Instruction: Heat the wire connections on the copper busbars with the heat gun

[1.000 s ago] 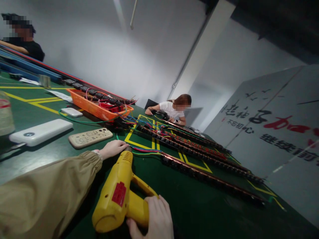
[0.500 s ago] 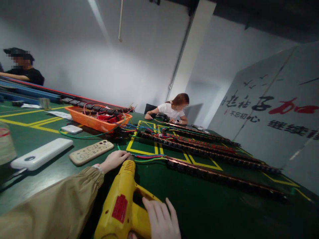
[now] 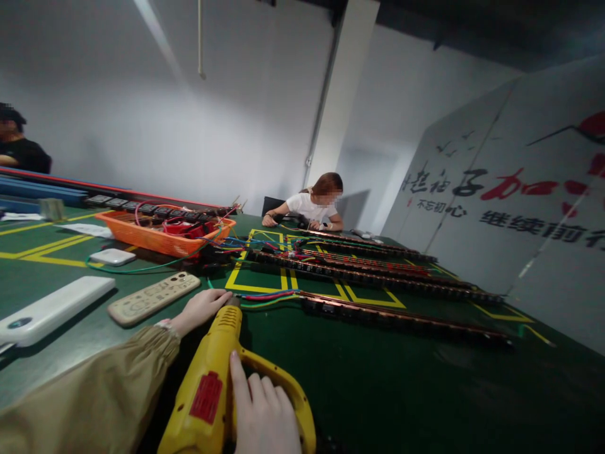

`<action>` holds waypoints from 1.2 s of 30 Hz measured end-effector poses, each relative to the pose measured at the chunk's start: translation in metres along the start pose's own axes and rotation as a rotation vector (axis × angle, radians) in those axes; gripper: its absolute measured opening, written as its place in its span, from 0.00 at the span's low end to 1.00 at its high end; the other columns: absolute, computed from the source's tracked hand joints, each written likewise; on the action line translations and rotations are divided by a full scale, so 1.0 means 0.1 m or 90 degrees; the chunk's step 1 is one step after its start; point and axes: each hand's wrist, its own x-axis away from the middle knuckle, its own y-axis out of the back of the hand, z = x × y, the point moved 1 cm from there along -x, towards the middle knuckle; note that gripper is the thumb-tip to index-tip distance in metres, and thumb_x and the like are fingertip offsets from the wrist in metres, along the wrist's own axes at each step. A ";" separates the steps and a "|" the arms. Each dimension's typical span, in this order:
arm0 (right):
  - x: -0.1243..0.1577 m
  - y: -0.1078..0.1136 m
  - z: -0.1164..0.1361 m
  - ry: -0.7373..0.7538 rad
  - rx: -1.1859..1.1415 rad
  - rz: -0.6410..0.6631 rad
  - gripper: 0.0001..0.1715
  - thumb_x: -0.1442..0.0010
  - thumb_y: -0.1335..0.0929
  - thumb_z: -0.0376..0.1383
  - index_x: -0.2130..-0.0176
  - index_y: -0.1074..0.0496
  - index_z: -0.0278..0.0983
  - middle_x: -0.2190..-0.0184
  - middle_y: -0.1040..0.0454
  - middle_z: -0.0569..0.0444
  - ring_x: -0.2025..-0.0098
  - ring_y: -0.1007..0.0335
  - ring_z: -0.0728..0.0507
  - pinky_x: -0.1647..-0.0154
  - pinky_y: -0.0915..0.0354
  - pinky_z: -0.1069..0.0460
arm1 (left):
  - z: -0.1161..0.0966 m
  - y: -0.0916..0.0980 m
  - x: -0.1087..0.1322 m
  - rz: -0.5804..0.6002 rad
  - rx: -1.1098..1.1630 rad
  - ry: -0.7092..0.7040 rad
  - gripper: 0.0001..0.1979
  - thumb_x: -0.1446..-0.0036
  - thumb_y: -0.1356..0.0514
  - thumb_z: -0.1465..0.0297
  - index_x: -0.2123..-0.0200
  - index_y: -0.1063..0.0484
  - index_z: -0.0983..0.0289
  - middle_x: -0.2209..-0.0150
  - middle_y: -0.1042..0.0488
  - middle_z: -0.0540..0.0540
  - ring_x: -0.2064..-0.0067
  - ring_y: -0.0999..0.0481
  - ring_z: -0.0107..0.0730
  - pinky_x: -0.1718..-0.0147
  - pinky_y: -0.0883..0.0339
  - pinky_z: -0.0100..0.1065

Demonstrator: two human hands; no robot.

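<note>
The left hand [image 3: 203, 310] keeps its place, fingertips up against the ends of the coloured wires [image 3: 271, 295]; its thumb is hidden, so I can't tell whether it pinches them. The yellow heat gun [image 3: 196, 388] lies just right of that sleeve [image 3: 99, 388], its nozzle [image 3: 231, 302] still right by those ends. The right hand [image 3: 268, 413] is what changed: a second ago it covered the outer side of the handle; now the handle's loop shows to its right, the index finger lies straight along the gun's body, and the others look curled round the grip. I'd read that as a firmer hold, the aim unaltered; the switch I can't see.

For room, the left is tight: a white power bank [image 3: 57, 310], then a phone in a beige case [image 3: 154, 299] near the wrist, with an orange basket [image 3: 142, 238] behind. Rightward, the wires run into a long copper-edged strip [image 3: 401, 320], and on this side of it plain green tabletop [image 3: 387, 384] opens out, the easiest ground for swinging the gun.
</note>
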 end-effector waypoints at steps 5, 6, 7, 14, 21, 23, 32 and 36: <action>0.01 0.09 -0.04 0.010 -0.016 0.037 0.55 0.66 0.25 0.45 0.40 0.41 0.40 0.66 0.28 0.48 0.65 0.32 0.35 0.63 0.34 0.40 | 0.03 -0.01 -0.01 -0.003 0.001 -0.005 0.30 0.45 0.57 0.49 0.59 0.25 0.62 0.60 0.24 0.56 0.57 0.27 0.42 0.60 0.38 0.32; 0.02 0.09 -0.05 0.014 -0.020 0.038 0.55 0.66 0.25 0.44 0.40 0.42 0.41 0.66 0.28 0.49 0.65 0.32 0.35 0.63 0.34 0.41 | 0.04 -0.01 -0.01 -0.005 0.000 -0.004 0.30 0.45 0.57 0.49 0.59 0.25 0.62 0.59 0.24 0.56 0.56 0.27 0.42 0.60 0.38 0.32; 0.03 0.09 -0.07 0.018 -0.023 0.038 0.56 0.67 0.25 0.43 0.40 0.42 0.41 0.65 0.28 0.50 0.65 0.32 0.36 0.63 0.34 0.41 | 0.04 -0.01 -0.01 -0.004 0.000 -0.001 0.30 0.45 0.57 0.49 0.59 0.25 0.62 0.59 0.24 0.56 0.56 0.27 0.42 0.60 0.38 0.32; 0.04 -0.10 -0.17 0.022 -0.012 -0.024 0.50 0.66 0.25 0.44 0.43 0.37 0.44 0.71 0.29 0.52 0.70 0.33 0.37 0.68 0.33 0.43 | 0.02 -0.01 -0.01 0.011 0.002 -0.009 0.28 0.44 0.58 0.49 0.62 0.25 0.60 0.62 0.23 0.54 0.59 0.27 0.39 0.62 0.39 0.31; 0.08 -0.19 -0.21 -0.026 -0.067 -0.090 0.36 0.64 0.25 0.47 0.54 0.29 0.45 0.69 0.27 0.53 0.66 0.32 0.37 0.65 0.34 0.43 | 0.02 -0.02 -0.01 0.011 -0.006 -0.015 0.28 0.44 0.58 0.49 0.63 0.25 0.60 0.64 0.23 0.54 0.60 0.27 0.39 0.63 0.40 0.30; 0.08 -0.14 -0.18 -0.046 -0.069 -0.068 0.32 0.65 0.25 0.49 0.58 0.27 0.42 0.67 0.27 0.52 0.65 0.32 0.37 0.62 0.34 0.42 | 0.01 -0.01 0.00 0.010 -0.005 -0.018 0.28 0.44 0.57 0.49 0.63 0.25 0.60 0.63 0.24 0.54 0.59 0.27 0.40 0.63 0.40 0.30; 0.03 0.30 -0.31 -0.071 -0.144 0.033 0.48 0.75 0.35 0.71 0.66 0.30 0.40 0.70 0.28 0.52 0.67 0.32 0.39 0.63 0.36 0.44 | -0.07 0.04 0.08 0.010 -0.020 -0.046 0.27 0.43 0.59 0.50 0.66 0.26 0.61 0.67 0.24 0.53 0.63 0.27 0.37 0.68 0.41 0.29; 0.08 0.39 -0.55 -0.074 -0.167 -0.004 0.53 0.76 0.39 0.75 0.63 0.30 0.40 0.68 0.27 0.51 0.66 0.32 0.38 0.62 0.37 0.44 | -0.07 0.05 0.08 -0.007 0.007 -0.052 0.26 0.46 0.56 0.50 0.67 0.25 0.61 0.68 0.24 0.53 0.64 0.27 0.38 0.66 0.39 0.29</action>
